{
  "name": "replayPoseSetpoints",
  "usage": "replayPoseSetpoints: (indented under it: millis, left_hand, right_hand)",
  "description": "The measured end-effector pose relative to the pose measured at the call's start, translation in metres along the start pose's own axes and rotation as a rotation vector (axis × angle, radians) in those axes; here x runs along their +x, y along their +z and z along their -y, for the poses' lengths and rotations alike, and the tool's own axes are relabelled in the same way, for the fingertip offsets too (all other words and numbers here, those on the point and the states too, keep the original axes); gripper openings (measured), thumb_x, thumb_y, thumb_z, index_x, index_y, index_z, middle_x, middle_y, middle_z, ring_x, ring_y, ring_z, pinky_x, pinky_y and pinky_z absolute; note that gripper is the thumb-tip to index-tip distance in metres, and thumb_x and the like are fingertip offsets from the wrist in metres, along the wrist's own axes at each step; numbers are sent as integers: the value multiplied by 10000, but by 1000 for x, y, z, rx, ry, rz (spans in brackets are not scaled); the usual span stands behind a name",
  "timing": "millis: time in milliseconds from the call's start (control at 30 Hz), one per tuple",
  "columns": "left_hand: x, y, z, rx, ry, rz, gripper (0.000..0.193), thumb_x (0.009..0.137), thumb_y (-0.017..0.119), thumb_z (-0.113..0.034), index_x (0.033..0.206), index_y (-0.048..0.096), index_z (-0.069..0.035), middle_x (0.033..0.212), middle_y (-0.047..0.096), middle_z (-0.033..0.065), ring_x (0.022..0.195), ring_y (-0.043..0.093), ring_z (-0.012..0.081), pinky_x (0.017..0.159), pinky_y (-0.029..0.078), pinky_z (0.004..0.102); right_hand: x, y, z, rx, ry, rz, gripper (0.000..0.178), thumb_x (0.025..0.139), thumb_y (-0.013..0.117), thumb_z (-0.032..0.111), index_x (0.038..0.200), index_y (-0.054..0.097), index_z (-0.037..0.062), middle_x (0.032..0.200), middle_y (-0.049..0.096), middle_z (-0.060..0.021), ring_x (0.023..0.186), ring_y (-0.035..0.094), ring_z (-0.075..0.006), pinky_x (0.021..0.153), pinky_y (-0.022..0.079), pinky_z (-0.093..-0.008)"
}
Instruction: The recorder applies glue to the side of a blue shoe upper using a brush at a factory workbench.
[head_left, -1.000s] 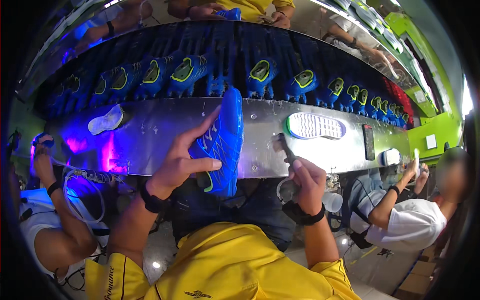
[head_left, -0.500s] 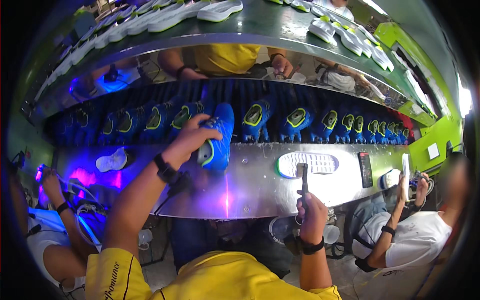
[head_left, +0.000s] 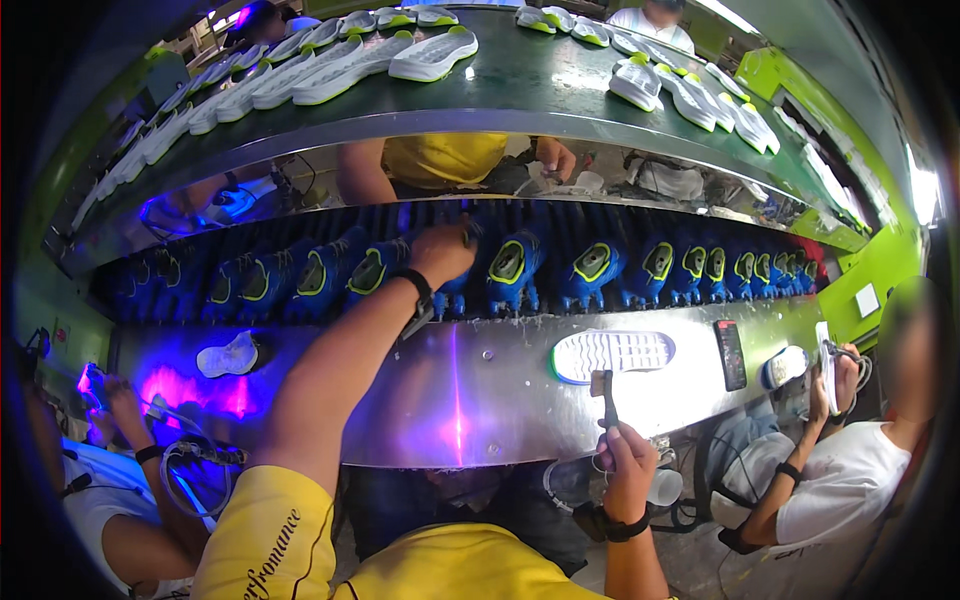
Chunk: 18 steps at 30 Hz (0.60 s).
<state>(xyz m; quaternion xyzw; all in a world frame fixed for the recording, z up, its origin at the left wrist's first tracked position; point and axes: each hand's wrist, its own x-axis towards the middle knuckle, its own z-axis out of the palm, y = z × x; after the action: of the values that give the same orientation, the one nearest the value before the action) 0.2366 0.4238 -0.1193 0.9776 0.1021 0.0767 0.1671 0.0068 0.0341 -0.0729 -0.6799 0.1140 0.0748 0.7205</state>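
Reached left hand (head_left: 444, 254) far among blue shoes (head_left: 533, 248), couldn't tell grip; curled right hand (head_left: 627, 464) around brush handle (head_left: 611, 413), likely freeing bristles (head_left: 599, 384).

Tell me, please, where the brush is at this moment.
In the head view, the brush is right of centre, in the right hand, its tip appearing at the near edge of the white sole.

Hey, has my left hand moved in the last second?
Yes, forward: judged against the metal bench, your left hand went from over it to the row of blue shoes beyond.
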Motion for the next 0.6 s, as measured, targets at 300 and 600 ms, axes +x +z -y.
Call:
replayPoseSetpoints:
  millis: [300,600]
  left_hand:
    - [-47,-84,183,318,-328,128,471,804,721,-169,1273,771,-168,1254,735,207,1208,684,412,1044,552,508]
    - [-75,-89,245,75,-211,17,635,705,888,-314,1326,772,-245,1325,754,144,1193,730,369,1043,574,439]
  right_hand:
    - [-14,18,7,-41,-4,42,275,1056,632,175,1155,763,-46,792,621,25,651,459,-40,597,313,-211]
    - [-32,30,23,-16,4,160,280,1059,679,158,1230,741,-55,855,658,27,741,524,-33,647,375,-197]
